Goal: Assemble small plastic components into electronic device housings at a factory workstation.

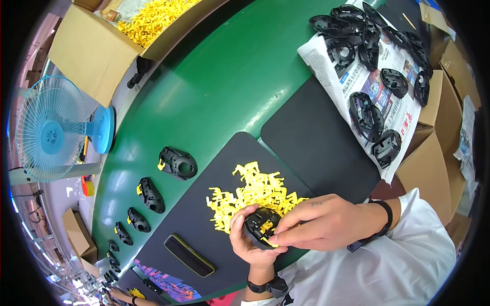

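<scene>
My left hand (240, 240) is wrapped round a black computer mouse shell (253, 222), its inner side facing up. Yellow plastic shows inside the shell. The fingertips of my right hand (324, 222) pinch a small yellow plastic piece (269, 241) against the shell's near edge. Just beyond my hands, a loose pile of yellow plastic pieces (250, 191) lies on a black mat (204, 219). Where the right fingertips meet the shell, some detail is hidden.
Black shells with yellow pieces (150, 195) stand in a row on the green conveyor belt (214, 86). At the right, several black shells (366, 116) rest on newspaper (347, 76) near cardboard boxes (431, 163). A yellow-edged black bar (190, 255), a blue fan (53, 135) and a box of yellow pieces (97, 51) are leftward. Another person's arm (122, 296) shows low left.
</scene>
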Available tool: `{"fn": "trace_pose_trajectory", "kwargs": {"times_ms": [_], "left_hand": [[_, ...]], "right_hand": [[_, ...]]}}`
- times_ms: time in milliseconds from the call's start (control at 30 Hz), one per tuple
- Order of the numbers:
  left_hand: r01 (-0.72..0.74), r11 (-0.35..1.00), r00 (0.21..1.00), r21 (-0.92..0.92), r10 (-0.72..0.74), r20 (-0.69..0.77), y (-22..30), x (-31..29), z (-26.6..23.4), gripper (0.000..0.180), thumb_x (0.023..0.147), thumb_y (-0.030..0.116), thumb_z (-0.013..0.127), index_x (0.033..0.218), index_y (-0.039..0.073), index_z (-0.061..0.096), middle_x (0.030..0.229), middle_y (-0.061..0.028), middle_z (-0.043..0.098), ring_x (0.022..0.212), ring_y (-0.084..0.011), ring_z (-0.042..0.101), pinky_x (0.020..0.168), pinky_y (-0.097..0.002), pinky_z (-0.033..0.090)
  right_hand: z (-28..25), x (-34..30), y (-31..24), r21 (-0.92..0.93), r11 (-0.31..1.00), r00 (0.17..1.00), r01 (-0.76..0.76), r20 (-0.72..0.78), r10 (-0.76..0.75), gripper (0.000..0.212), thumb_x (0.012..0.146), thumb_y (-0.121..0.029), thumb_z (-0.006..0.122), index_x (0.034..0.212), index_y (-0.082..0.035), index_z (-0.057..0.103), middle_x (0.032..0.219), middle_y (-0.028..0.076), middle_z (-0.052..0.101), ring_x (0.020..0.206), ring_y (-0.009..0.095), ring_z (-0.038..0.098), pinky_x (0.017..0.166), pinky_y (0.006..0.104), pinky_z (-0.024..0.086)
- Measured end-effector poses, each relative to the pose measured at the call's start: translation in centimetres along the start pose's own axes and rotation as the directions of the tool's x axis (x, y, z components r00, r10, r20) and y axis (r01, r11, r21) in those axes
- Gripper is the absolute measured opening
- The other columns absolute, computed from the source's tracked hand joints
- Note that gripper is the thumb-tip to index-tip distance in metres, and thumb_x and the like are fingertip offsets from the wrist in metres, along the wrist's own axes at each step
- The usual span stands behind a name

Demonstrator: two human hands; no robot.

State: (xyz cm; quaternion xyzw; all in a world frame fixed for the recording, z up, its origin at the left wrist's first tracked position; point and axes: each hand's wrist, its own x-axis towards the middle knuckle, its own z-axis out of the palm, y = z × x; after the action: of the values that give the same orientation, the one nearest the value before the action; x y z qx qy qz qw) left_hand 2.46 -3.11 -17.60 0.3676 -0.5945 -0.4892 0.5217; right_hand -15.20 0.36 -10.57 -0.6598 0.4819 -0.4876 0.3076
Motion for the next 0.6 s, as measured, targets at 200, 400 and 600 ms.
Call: {"fn": "trace_pose_trajectory", "kwargs": {"times_ms": [200,400,600], "left_hand": [[-0.038,0.999,0.998,0.031,0.037,0.049,-0.4,-0.1,-0.4,0.099,0.055,0.054,0.088,0.132,0.007,0.046,0.11,-0.0167,0.061,0.103,-0.0297,0.061,0.091,-0.0427,0.049],[-0.111,0.99,0.985,0.092,0.098,0.142,-0.1,0.8,-0.5,0.097,0.055,0.049,0.09,0.132,0.009,0.046,0.111,-0.0164,0.06,0.104,-0.029,0.06,0.091,-0.0411,0.049],[-0.222,0.967,0.969,0.125,0.204,0.139,0.1,1.4,0.5,0.095,0.057,0.045,0.091,0.132,0.009,0.045,0.115,-0.0157,0.057,0.103,-0.0293,0.058,0.09,-0.0409,0.048]], "right_hand": [[0.3,-0.1,1.1,0.15,0.989,1.0,-0.006,0.009,0.005,0.018,0.08,-0.007,0.072,0.098,-0.01,0.071,0.094,0.002,0.066,0.078,0.018,0.067,0.067,0.0269,0.056],[-0.5,-0.4,1.3,0.247,0.965,0.993,-0.091,0.099,0.069,0.018,0.082,-0.006,0.07,0.099,-0.009,0.071,0.095,0.002,0.066,0.078,0.018,0.066,0.067,0.0286,0.055],[-0.6,-0.9,1.5,0.101,0.993,0.993,-0.065,0.103,0.054,0.024,0.082,-0.006,0.068,0.106,-0.009,0.069,0.094,0.001,0.064,0.078,0.018,0.065,0.066,0.0297,0.055]]}}
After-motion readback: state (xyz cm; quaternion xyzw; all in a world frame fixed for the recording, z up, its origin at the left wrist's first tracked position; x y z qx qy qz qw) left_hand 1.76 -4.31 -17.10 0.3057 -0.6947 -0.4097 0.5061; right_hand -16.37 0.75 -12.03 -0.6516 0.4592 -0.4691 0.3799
